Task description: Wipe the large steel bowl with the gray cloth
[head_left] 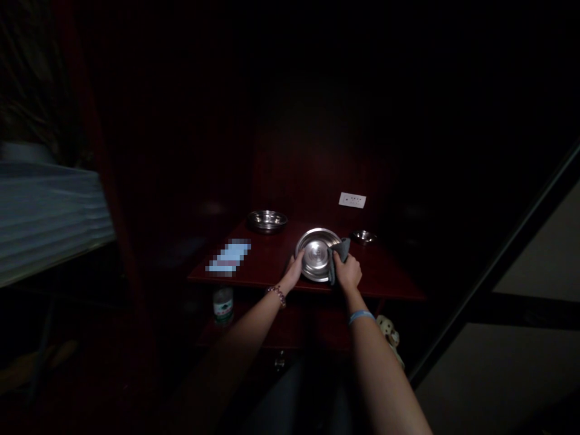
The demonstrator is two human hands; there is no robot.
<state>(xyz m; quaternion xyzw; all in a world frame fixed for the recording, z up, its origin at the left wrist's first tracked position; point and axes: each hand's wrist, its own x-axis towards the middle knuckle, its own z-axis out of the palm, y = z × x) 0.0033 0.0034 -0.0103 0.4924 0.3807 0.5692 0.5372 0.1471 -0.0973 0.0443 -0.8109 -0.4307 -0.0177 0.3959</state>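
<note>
A shiny metal bowl (316, 255) is tilted up near the front edge of the dark red shelf, its inside facing me. My left hand (293, 270), closed, grips the bowl by its left rim. On the bowl's right side, my right hand (348, 272) is closed on a grey cloth (339, 249), which lies over the rim and against the inner wall. My right fingers are partly hidden behind the cloth and bowl. Farther back on the left rests a second metal bowl (267, 222), perhaps stacked. A smaller metal bowl (364, 237) sits at the back right.
The dark red shelf (267, 257) carries a blurred-out pale flat object (229, 257) at its left. On a lower level stands a labelled clear container (223, 307). A spotted plush toy (388, 331) is below right. A white wall socket (352, 200) is on the back panel.
</note>
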